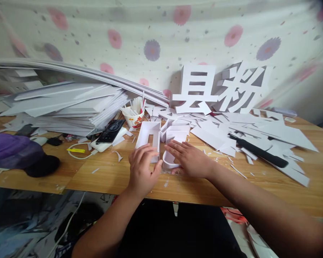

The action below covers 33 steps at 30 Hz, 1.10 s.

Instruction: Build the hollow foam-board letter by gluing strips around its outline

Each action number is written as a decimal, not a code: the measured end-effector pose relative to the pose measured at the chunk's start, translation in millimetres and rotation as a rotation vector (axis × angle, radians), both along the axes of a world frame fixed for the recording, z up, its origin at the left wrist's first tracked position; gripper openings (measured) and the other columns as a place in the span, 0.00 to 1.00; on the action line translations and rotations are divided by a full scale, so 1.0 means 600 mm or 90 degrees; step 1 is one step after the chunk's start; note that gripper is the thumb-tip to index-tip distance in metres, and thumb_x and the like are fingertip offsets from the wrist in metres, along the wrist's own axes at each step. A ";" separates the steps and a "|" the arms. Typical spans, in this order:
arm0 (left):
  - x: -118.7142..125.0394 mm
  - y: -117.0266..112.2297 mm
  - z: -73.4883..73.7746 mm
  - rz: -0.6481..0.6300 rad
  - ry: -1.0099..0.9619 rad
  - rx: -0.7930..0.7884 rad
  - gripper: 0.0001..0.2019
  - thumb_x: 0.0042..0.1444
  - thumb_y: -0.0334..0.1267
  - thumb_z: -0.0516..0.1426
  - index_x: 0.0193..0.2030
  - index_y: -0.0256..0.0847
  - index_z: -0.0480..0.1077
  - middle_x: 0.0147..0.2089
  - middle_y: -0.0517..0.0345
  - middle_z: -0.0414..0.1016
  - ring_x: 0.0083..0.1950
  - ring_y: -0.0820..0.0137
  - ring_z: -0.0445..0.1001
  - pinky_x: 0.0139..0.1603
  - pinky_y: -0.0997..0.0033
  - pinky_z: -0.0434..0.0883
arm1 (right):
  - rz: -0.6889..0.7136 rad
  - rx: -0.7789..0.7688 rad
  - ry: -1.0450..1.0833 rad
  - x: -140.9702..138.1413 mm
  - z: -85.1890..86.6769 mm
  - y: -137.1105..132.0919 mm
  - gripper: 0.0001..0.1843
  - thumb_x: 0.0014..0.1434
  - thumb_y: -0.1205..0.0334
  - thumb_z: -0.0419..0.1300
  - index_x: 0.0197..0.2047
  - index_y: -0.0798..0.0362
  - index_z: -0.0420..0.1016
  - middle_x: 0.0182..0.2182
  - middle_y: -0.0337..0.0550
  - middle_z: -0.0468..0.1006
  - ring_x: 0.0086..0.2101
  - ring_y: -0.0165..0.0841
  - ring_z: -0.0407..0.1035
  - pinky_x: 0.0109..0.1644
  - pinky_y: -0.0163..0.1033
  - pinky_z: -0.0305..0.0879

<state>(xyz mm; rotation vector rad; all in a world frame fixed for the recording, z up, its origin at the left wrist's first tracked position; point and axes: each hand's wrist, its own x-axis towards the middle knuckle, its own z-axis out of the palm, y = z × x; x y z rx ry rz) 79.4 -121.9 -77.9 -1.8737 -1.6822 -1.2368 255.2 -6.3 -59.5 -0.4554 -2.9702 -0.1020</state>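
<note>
A white foam-board character lies low on the wooden table in front of me, its walls standing up. Its left part is a rectangular frame [142,133] with a slot in the middle; its right part has several folded walls and a curved strip [169,163] at the near end. My left hand [143,171] rests over the near end of the frame, fingers bent and thumb apart, not closed round it. Across the right part lies my right hand [190,157], fingers over the walls and thumb low beside the curved strip, gripping it. Its palm hides some walls.
Two finished white characters [196,87] stand at the back right. Scraps and a black-handled tool [258,150] lie right. A paper cup of strips [134,116], a phone [111,130], stacked white sheets [67,104] and a purple cap [18,152] are left.
</note>
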 end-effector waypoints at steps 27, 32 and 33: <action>0.033 0.012 -0.009 -0.079 0.008 -0.073 0.04 0.60 0.35 0.58 0.34 0.45 0.73 0.35 0.64 0.81 0.50 0.63 0.76 0.72 0.48 0.30 | -0.004 -0.076 0.018 0.000 0.007 -0.003 0.43 0.58 0.47 0.65 0.69 0.57 0.56 0.67 0.55 0.56 0.66 0.48 0.50 0.64 0.57 0.58; 0.032 0.011 -0.011 -0.077 0.008 -0.085 0.04 0.60 0.36 0.58 0.34 0.45 0.73 0.35 0.65 0.81 0.51 0.63 0.76 0.71 0.48 0.30 | -0.002 -0.081 0.020 0.000 0.003 0.001 0.42 0.58 0.49 0.65 0.70 0.56 0.56 0.67 0.54 0.56 0.66 0.48 0.50 0.64 0.58 0.59; 0.032 0.012 -0.011 -0.078 0.007 -0.086 0.04 0.60 0.36 0.58 0.34 0.45 0.73 0.35 0.65 0.81 0.51 0.63 0.76 0.71 0.48 0.30 | -0.002 -0.081 0.020 0.001 0.002 0.001 0.42 0.58 0.48 0.64 0.69 0.56 0.56 0.67 0.53 0.56 0.66 0.49 0.50 0.64 0.58 0.59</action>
